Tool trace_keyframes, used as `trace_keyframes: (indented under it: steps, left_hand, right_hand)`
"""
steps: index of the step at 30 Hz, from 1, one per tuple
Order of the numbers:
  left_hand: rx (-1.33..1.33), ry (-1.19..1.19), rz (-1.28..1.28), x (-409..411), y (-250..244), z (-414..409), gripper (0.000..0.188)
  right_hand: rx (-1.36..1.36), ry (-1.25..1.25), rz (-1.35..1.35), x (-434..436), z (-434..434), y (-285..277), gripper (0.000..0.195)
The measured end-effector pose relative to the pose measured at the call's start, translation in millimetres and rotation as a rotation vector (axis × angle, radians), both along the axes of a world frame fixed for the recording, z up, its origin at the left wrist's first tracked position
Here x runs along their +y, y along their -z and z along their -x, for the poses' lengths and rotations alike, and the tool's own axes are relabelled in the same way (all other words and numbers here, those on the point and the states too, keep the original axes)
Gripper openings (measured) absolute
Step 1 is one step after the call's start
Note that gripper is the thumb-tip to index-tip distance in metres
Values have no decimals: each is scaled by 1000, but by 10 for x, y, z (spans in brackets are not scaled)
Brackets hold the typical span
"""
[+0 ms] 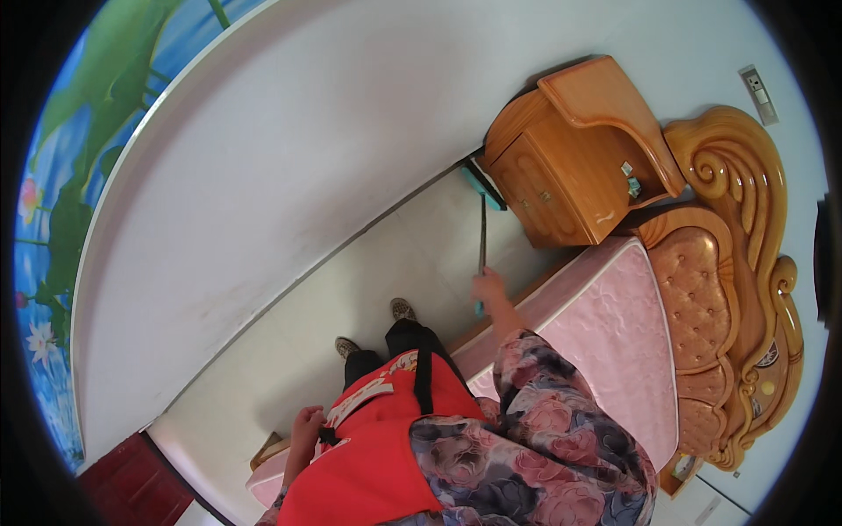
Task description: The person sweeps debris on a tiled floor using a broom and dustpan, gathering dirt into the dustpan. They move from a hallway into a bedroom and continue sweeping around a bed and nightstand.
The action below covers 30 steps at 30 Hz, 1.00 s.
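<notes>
My right hand grips the dark handle of a broom, close to its teal end. The teal broom head rests low by the wooden nightstand, its dark bristles turned towards the cabinet's base. My left hand hangs beside my red apron, near a black strap. Its fingers look curled, but whether they hold anything is not clear.
A pink mattress lies on a bed with a carved, tufted headboard to the right. Pale floor tiles run between bed and white wall. Small items sit in the nightstand's open recess. A dark red door is at lower left.
</notes>
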<state>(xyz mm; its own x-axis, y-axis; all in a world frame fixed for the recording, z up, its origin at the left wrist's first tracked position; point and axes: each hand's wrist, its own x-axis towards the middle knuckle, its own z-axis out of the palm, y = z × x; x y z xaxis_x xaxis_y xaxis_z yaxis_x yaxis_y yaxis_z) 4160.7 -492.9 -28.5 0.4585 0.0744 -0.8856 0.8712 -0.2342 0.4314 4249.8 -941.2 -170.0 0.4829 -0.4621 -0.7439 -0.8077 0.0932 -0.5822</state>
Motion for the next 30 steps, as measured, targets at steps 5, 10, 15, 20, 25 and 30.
trace_keyframes:
  steps: [5,10,15,20,25,30]
  left_hand:
    - [12,-44,-18,89,34,63,24]
    - [30,-23,-32,219,220,187,25]
    - [-5,-44,-2,85,165,16,25]
    - [-33,-25,55,29,215,-55,25]
    - [-43,-25,37,122,270,-16,24]
    - [-43,28,-49,197,328,-11,24]
  right_hand:
    - [82,-464,288,609,971,302,50]
    - [214,-59,-228,358,866,-1206,50]
    - [34,204,-290,241,772,-1253,46]
    - [-141,627,-418,32,238,-883,33]
    - [40,410,-353,32,312,-1014,48]
    - [164,13,-289,29,822,-1374,48]
